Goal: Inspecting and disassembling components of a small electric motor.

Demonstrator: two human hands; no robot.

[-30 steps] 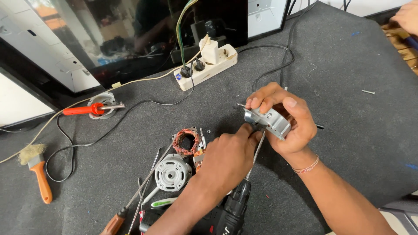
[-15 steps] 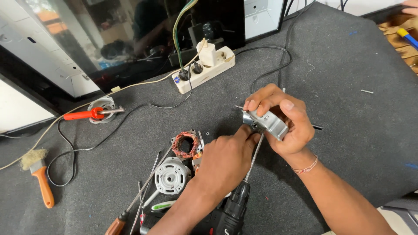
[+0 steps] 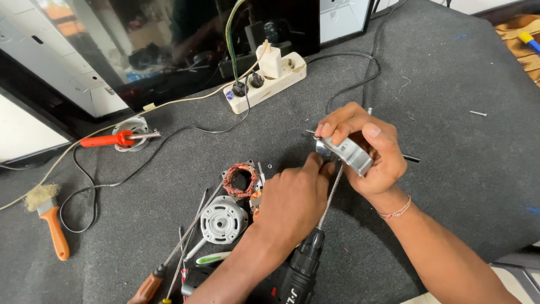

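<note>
A person's right hand [image 3: 368,149] grips a small silver metal motor part [image 3: 346,153] above a dark grey tabletop [image 3: 450,141], fingers [image 3: 337,128] curled over its top. The left hand [image 3: 295,197] meets it from below, fingertips touching the part's near end. Under those fingers runs the long bit of a black cordless drill [image 3: 298,270]. Just left of the left hand lie a copper-wound stator [image 3: 241,179] and a white motor housing [image 3: 223,218]; beyond the fingers sits a white power strip [image 3: 264,84].
</note>
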